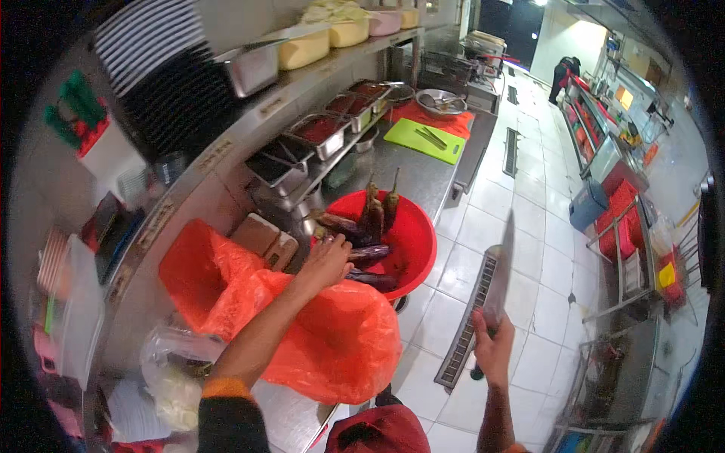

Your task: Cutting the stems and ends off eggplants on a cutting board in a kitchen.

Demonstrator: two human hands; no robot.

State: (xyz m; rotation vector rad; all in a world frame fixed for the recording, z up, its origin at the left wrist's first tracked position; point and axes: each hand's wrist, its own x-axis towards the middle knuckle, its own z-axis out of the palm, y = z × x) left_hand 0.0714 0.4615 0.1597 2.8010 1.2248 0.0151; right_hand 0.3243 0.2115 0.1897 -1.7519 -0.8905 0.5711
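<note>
In the head view a red plastic basin point(416, 255) holds several dark purple eggplants point(374, 252), some with their stems up. My left hand point(328, 260) reaches over the basin's left side, its fingers at an eggplant; the fingertips are partly hidden, so I cannot tell whether they grip it. My right hand point(494, 345) holds a large kitchen knife point(501, 266) by the handle, its blade pointing up and away, out over the floor. Beneath my left forearm, against the basin's near side, lies a crumpled orange-red plastic bag point(340, 340).
Beyond the basin are a green cutting board point(405, 133) with cut green pieces, a metal bowl point(442, 102) and steel food containers point(320, 133). Tubs stand on the upper shelf point(351, 56). A floor drain grate point(467, 334) runs below the knife. A person point(563, 76) bends far down the aisle.
</note>
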